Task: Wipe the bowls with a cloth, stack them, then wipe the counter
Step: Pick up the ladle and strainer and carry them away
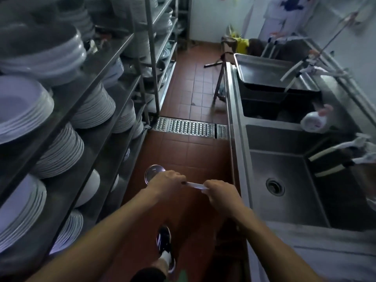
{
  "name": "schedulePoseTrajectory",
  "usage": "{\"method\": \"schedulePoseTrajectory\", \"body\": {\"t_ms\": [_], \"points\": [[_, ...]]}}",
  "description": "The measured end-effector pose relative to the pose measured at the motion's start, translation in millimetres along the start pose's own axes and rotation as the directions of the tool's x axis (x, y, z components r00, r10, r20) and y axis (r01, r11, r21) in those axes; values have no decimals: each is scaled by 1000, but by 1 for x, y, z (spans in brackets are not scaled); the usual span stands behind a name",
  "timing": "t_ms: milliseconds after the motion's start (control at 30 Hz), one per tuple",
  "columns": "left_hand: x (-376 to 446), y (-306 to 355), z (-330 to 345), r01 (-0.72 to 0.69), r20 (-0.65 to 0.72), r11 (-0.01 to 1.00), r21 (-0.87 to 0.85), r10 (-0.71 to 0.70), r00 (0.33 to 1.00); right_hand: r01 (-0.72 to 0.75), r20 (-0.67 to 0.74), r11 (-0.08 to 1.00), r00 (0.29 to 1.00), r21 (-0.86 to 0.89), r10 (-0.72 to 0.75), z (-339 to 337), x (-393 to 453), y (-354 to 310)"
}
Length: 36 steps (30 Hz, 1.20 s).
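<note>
The left hand (165,181) is gripping a small shiny metal bowl (153,172), its rim peeking out just past the knuckles, while both fists are pulling a thin pale strip taut between them, presumably the cloth (195,186). The right hand (218,191) is curled tight round its end. That bowl's looking light, stiff and probably slick, so I'd be holding it by the rim. The cloth looks soft and limp. The steel desk with its sink (284,180) is sitting right of the right hand, the plate shelves (97,127) left.
</note>
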<state>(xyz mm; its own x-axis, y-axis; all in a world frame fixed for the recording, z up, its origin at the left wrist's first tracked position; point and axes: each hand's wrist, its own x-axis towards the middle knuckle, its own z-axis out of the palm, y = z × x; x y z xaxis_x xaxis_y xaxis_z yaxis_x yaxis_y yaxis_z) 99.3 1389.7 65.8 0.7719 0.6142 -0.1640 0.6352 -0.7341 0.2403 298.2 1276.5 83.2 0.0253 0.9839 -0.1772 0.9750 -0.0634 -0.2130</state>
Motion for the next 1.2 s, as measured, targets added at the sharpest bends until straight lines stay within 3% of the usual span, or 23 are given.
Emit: {"method": "schedulePoseTrajectory", "body": {"t_ms": [267,700,833,933,1200], "points": [[128,-45,-71,-165,-76,984,-60,160,984,-78,-41,997,996,0,78,-62,126,24],[346,-109,-110,-220,-6,974,-55,220,975,-153,-47,975,986,164,163,-96,300,143],[414,-128,-146,-173,15,984,-36,173,985,-106,-55,980,992,166,117,-124,374,180],[451,-146,-171,-132,-48,990,-55,130,990,-40,-40,991,998,127,45,-152,427,196],[524,-240,-237,33,-139,999,-32,-37,990,200,-90,979,976,24,-197,-219,585,197]]}}
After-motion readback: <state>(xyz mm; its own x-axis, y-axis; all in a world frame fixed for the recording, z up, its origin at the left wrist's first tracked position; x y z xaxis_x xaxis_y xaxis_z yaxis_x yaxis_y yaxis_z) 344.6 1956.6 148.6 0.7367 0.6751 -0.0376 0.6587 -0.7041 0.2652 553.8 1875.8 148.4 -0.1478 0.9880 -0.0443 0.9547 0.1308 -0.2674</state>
